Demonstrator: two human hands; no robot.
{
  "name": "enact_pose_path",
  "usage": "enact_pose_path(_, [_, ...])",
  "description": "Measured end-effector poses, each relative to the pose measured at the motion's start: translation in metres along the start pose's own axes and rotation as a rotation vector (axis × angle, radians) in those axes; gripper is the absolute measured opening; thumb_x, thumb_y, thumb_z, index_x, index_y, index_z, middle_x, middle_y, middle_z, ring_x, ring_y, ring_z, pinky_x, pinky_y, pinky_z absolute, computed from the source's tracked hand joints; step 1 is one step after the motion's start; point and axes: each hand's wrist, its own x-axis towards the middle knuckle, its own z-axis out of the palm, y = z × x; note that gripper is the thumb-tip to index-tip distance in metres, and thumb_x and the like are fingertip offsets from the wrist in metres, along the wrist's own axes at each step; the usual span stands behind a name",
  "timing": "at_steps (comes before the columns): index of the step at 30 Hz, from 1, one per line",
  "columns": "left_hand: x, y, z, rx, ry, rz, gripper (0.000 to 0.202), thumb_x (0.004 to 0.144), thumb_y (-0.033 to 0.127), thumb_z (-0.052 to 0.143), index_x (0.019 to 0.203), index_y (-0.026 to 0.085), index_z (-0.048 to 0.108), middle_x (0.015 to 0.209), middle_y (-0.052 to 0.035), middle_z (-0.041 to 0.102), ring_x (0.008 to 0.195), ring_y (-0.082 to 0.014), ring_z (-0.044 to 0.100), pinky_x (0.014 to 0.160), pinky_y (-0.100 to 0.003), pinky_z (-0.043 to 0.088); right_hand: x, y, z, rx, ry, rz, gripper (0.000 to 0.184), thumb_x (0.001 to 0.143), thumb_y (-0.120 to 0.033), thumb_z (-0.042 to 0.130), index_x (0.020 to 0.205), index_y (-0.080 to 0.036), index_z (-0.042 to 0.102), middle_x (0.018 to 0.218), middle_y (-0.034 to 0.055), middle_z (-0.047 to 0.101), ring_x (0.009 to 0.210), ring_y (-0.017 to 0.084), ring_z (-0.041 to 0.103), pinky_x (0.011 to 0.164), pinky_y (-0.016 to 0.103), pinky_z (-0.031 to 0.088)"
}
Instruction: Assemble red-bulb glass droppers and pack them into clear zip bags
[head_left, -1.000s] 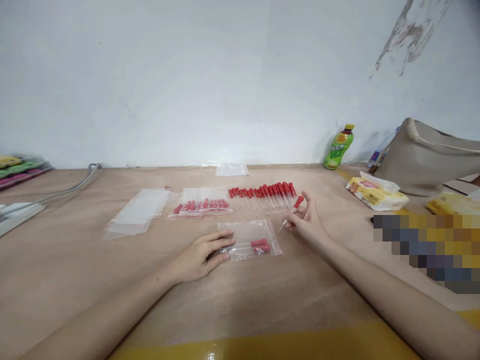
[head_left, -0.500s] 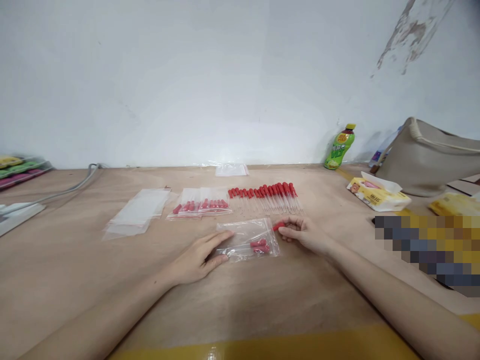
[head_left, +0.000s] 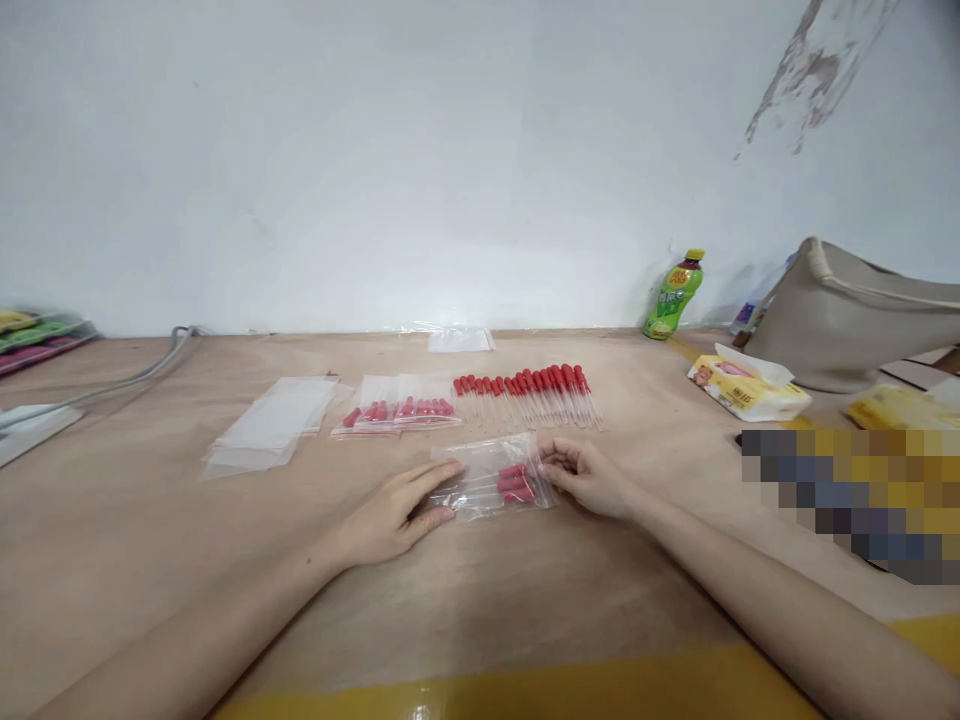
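Observation:
A clear zip bag (head_left: 480, 500) lies flat in front of me with its mouth to the right. Inside it are 3 glass droppers (head_left: 515, 484) with red rubber bulbs, tips pointing left. My left hand (head_left: 401, 510) rests on the bag's left end, thumb and fingers spread apart. At the bag's mouth, the curled fingers of my right hand (head_left: 581, 477) pinch the edge; part of that grip is hidden. Behind the bag, a row of loose red-bulbed droppers (head_left: 536, 385) lies on the table. Filled bags (head_left: 397, 408) with red bulbs overlap to the left of the row.
Flat bags (head_left: 274, 425) are fanned out at left, and another bag (head_left: 459, 341) lies by the wall. A grey cable (head_left: 154, 370) runs along the far left. On the right stand a green drink bottle (head_left: 675, 295), a tissue pack (head_left: 750, 388) and a beige bag (head_left: 862, 310).
The dropper that was in my right hand is now inside the bag beside the other two. My right hand has shifted left onto the bag's mouth; my left hand stays in place.

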Motion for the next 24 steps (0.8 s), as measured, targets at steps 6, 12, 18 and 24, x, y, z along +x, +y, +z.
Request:
enact_pose_path(6, [0.001,-0.003,0.002,0.008,-0.027,0.026,0.041,0.087,0.031,0.043,0.128,0.026,0.041,0.132,-0.0045,0.043,0.119,-0.0201,0.042,0.099,-0.037,0.036,0.012,0.009,-0.017,-0.081,0.161,-0.002,0.026,0.07,-0.039,0.057,0.08,-0.015,0.057,0.06,-0.0024,0.055,0.049,0.008,0.046,0.048,0.021,0.038])
enact_pose_path(12, [0.0,-0.007,0.005,0.024,-0.026,0.056,0.04,0.088,0.03,0.041,0.128,0.025,0.042,0.135,-0.0054,0.039,0.12,-0.0211,0.041,0.1,-0.038,0.036,0.05,0.006,-0.038,-0.679,0.519,-0.017,0.017,0.069,-0.032,0.054,0.072,-0.018,0.063,0.066,0.0015,0.062,0.059,0.013,0.053,0.056,0.024,0.04])
enact_pose_path(18, [-0.001,-0.004,0.004,0.045,-0.033,0.061,0.042,0.088,0.031,0.04,0.129,0.025,0.039,0.136,-0.0044,0.037,0.121,-0.0212,0.04,0.1,-0.038,0.036,0.093,-0.006,-0.032,-0.939,0.657,0.282,0.023,0.072,-0.036,0.051,0.071,-0.019,0.065,0.078,0.0071,0.065,0.078,0.021,0.059,0.065,0.029,0.042])
enact_pose_path(24, [0.0,-0.001,0.003,0.073,-0.04,0.047,0.041,0.089,0.031,0.039,0.129,0.024,0.04,0.135,-0.0061,0.039,0.12,-0.0212,0.041,0.099,-0.039,0.037,0.114,-0.008,-0.027,-0.928,0.657,0.421,0.024,0.074,-0.03,0.049,0.083,-0.015,0.065,0.09,0.0138,0.064,0.086,0.024,0.059,0.071,0.033,0.042])
